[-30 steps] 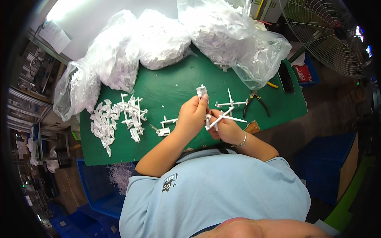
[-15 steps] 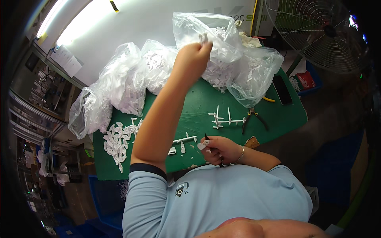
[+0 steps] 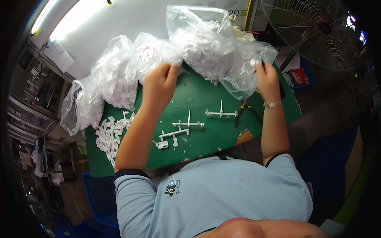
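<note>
My left hand (image 3: 162, 82) is closed, raised over the table beside the middle plastic bag (image 3: 149, 55); whatever its fingers hold is hidden. Farther right, my right hand (image 3: 268, 81) is closed in front of the right-hand bag (image 3: 242, 77). At its fingertips shows a small white plastic piece (image 3: 254, 62), with a dark tip (image 3: 262, 63) beside it. Between my arms on the green table lie a white sprue (image 3: 188, 124), another white sprue (image 3: 221, 114) and a white bar with side pieces (image 3: 174, 134).
A pile of white plastic pieces (image 3: 109, 137) lies at the table's left. Bags of white parts, including a tall bag (image 3: 206, 47), line the back. Pliers (image 3: 243, 113) lie at the right; a fan (image 3: 323, 29) stands beyond.
My left hand has come down and nearer from the tall bag. My right hand has gone from my chest out to the right-hand bag. The two sprues, close together before, now lie apart.
</note>
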The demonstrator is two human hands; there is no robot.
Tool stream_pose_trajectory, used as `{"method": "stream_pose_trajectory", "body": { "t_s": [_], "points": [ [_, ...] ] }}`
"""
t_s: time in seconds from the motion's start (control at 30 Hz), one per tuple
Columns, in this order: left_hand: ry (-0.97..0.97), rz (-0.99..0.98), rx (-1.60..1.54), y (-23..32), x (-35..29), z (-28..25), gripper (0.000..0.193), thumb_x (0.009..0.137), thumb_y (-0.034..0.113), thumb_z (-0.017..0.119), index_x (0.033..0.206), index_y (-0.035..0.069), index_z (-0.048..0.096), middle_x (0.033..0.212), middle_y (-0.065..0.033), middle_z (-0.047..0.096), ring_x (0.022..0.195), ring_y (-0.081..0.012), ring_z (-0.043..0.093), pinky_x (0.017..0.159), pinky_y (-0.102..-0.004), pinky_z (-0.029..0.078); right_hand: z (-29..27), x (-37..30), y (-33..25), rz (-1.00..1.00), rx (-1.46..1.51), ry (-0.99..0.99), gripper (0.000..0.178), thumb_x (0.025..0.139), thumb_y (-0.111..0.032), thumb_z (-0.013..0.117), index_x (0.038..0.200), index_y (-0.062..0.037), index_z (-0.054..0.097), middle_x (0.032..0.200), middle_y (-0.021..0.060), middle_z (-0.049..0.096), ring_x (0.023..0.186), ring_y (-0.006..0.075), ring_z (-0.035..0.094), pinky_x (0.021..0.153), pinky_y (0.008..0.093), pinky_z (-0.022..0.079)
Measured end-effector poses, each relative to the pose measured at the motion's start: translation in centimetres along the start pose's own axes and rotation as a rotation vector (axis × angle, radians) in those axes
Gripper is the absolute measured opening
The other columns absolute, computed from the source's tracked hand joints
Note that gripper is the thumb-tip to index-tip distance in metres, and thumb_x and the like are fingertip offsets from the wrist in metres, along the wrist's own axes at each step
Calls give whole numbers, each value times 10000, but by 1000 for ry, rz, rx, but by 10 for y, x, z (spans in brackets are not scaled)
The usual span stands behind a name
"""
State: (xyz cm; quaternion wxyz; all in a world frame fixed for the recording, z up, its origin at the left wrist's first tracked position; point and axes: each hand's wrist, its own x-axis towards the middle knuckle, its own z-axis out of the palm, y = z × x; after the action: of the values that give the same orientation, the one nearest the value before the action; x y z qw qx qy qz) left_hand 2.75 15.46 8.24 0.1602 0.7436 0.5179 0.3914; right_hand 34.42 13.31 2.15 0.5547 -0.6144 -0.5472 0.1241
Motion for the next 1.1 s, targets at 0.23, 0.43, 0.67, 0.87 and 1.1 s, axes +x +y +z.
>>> {"method": "stream_pose_trajectory", "body": {
  "t_s": [0.23, 0.43, 0.67, 0.87, 1.1],
  "points": [
    [-371, 194, 532, -60, -118, -36, 197, 744, 213, 748, 842, 51, 691, 843, -107, 657, 866, -302, 589, 757, -421, 461, 15, 0, -13, 83, -49, 46, 314, 912, -276, 600, 820, 24, 588, 653, 75, 584, 593, 118, 500, 571, 312, 429],
    [-397, 299, 566, -88, -163, -9, 231, 663, 148, 761, 848, 84, 640, 907, -46, 627, 980, -254, 548, 915, -405, 377, 60, -86, -57, 58, 307, -451, 244, 893, -219, 643, 823, 2, 566, 639, -30, 467, 596, 39, 398, 528, 238, 355],
    [-381, 373, 572, -106, -169, -3, 135, 714, 97, 701, 814, 106, 611, 878, -27, 621, 1002, -243, 558, 1024, -480, 344, 68, -119, -77, 66, 203, -773, 253, 878, -224, 653, 802, -3, 558, 623, -21, 444, 581, 54, 373, 520, 239, 334],
    [-400, 477, 479, -68, -157, -27, 128, 726, 88, 683, 831, 121, 617, 876, -17, 603, 997, -236, 557, 1038, -495, 338, 79, -135, -76, -16, 215, -979, 192, 889, -189, 642, 891, -1, 604, 669, -21, 516, 622, 45, 444, 555, 226, 379],
    [-136, 580, 153, -45, -135, -42, 235, 780, 116, 683, 1009, 93, 637, 1038, -79, 612, 1064, -279, 553, 1023, -449, 366, 84, -154, -65, 339, 733, -1161, 183, 928, -209, 607, 936, -26, 607, 800, -10, 620, 690, 36, 505, 588, 215, 416]
  ]
}}
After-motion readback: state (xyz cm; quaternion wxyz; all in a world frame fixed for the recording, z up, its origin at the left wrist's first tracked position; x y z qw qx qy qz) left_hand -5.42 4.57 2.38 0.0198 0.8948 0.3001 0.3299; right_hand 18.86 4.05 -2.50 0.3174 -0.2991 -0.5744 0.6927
